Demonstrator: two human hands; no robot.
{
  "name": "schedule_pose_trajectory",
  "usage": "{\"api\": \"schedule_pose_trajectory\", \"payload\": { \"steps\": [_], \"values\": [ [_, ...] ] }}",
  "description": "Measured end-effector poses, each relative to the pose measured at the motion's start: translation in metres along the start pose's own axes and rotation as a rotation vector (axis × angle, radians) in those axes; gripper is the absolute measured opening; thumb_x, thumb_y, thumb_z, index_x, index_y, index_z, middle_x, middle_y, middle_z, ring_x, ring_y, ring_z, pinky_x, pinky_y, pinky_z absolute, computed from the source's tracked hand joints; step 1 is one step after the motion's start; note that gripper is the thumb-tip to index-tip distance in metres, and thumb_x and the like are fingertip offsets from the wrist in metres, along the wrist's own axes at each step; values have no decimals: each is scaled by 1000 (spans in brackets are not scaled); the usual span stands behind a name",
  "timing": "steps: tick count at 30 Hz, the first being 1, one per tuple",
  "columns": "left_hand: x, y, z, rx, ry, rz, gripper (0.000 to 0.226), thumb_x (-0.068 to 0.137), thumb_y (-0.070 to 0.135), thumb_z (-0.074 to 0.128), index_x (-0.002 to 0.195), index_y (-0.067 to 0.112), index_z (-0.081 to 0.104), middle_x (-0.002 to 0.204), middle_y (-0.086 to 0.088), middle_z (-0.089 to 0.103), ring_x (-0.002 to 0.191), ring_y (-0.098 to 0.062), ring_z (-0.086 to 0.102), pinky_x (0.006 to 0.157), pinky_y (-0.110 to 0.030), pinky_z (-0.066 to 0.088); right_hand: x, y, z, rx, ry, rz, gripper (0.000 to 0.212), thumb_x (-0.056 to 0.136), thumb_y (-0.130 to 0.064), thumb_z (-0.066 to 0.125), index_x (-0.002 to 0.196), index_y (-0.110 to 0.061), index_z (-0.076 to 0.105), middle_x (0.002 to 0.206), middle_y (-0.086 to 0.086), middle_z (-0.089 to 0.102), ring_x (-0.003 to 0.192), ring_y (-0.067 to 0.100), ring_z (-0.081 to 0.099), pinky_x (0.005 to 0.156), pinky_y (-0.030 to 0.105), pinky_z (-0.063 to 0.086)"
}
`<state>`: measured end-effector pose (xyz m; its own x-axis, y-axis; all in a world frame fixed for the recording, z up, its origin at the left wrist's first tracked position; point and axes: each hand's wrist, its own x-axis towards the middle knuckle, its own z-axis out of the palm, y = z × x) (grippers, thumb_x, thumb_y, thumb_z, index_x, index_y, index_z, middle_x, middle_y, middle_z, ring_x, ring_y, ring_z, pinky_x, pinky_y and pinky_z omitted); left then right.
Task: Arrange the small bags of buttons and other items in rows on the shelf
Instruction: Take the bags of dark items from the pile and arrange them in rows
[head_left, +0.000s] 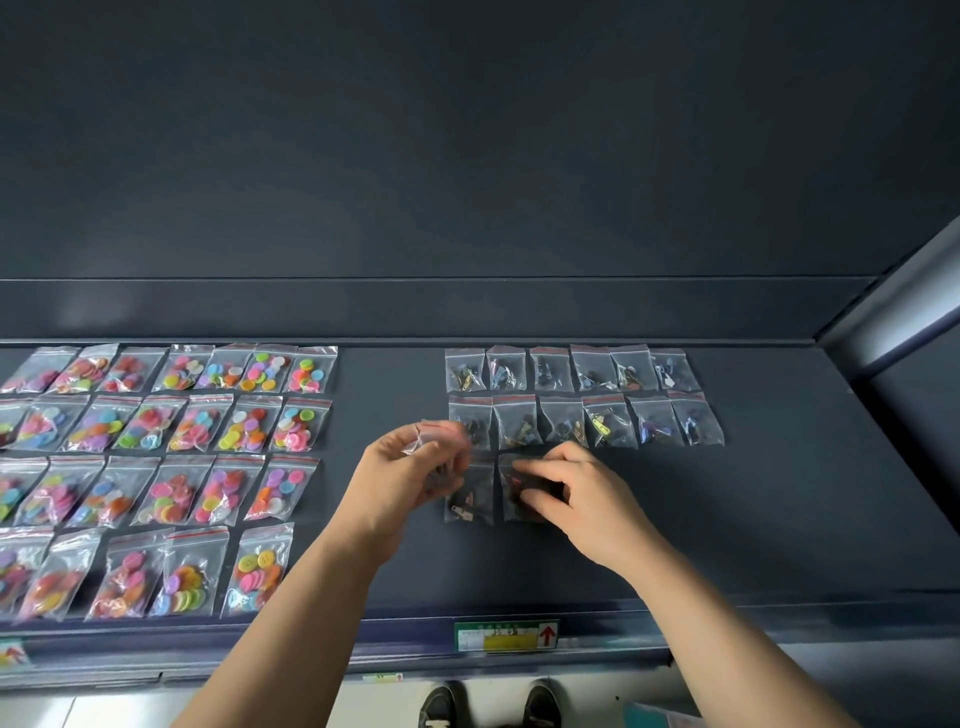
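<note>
Head view: at the centre of the frame, a person's right hand (582, 493) reaches forward with bent fingers and thumb pinching a clear bag of dark hardware (511, 506), low on the dark shelf (753, 519), second in a third row just beside its neighbour bag (470, 499). The left hand (410, 467), raised just left of it, clutches a bunch of spare bags (439, 436). The bag should be laid flat, red seal uppermost, edges squared under the two finished rows (582, 400) above. Bags of coloured buttons (156, 457) fill the left of the frame in rows.
</note>
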<state>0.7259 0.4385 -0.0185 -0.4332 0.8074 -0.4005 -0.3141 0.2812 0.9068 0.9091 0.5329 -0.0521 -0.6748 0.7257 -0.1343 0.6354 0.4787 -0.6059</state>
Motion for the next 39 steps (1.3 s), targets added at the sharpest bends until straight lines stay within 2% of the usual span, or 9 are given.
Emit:
{"api": "schedule_pose_trajectory", "payload": {
  "steps": [3, 7, 10, 14, 20, 22, 28, 33, 39],
  "values": [
    [-2, 4, 9, -118, -82, 21, 13, 86, 12, 61, 88, 11, 73, 90, -2, 72, 81, -13, 60, 72, -25, 51, -4, -3, -9, 296, 110, 49, 29, 91, -26, 65, 120, -28, 68, 98, -11, 59, 68, 2, 52, 68, 9, 41],
    [-2, 7, 30, -166, -174, -14, 21, 92, 23, 54, 92, 20, 75, 96, 3, 69, 80, -8, 62, 66, -18, 47, -10, -15, -29, 726, 79, 151, 18, 90, -25, 66, 107, -27, 71, 73, -17, 62, 56, 3, 50, 57, 15, 42],
    [-3, 7, 48, -110, -268, -9, 26, 91, 32, 53, 103, 21, 73, 96, -4, 66, 82, -12, 61, 67, -19, 46, -10, -20, -39, 816, 39, 169, 11, 88, -26, 69, 98, -24, 71, 58, -15, 58, 55, 6, 47, 55, 21, 41],
    [-5, 2, 65, -82, -305, -17, 35, 90, 34, 53, 111, 11, 69, 86, -10, 65, 71, -18, 58, 59, -25, 39, -12, -10, -45, 803, 66, 179, 3, 86, -19, 71, 83, -19, 71, 57, -4, 55, 55, 12, 47, 55, 24, 41],
    [4, -5, 72, 378, 2, 160, 12, 85, 23, 70, 83, 12, 73, 62, -7, 64, 42, -9, 45, 42, -17, 39, -22, 18, -50, 798, 112, 276, 6, 88, -13, 68, 82, -10, 70, 55, 1, 57, 56, 18, 48, 53, 28, 42],
    [11, -7, 67, 522, 49, 227, 2, 81, 21, 74, 81, 20, 75, 68, 3, 71, 49, -12, 55, 48, -16, 45, -24, 27, -51, 738, 126, 323, 7, 87, -13, 68, 81, -12, 71, 54, 1, 58, 53, 14, 49, 51, 27, 43],
    [17, -14, 49, 987, -1, 202, 26, 73, 33, 80, 98, 34, 72, 94, 17, 60, 76, -3, 55, 64, -21, 43, -24, 38, -39, 553, 103, 389, 6, 88, -17, 67, 84, -14, 70, 60, 1, 64, 43, 4, 51, 46, 17, 44],
    [16, -17, 47, 1070, -18, 243, 31, 71, 35, 81, 101, 32, 72, 84, 19, 52, 72, -3, 50, 62, -21, 38, -17, 34, -30, 537, 147, 355, 16, 85, -12, 70, 99, -9, 63, 78, 5, 68, 43, 4, 58, 44, 19, 46],
    [17, -20, 47, 1133, -12, 272, 30, 73, 38, 78, 101, 33, 72, 86, 14, 50, 75, -9, 50, 63, -22, 37, -21, 41, -30, 224, 107, 124, 28, 84, -24, 72, 106, -39, 62, 95, -10, 48, 58, 4, 51, 61, 11, 42]
  ]
}}
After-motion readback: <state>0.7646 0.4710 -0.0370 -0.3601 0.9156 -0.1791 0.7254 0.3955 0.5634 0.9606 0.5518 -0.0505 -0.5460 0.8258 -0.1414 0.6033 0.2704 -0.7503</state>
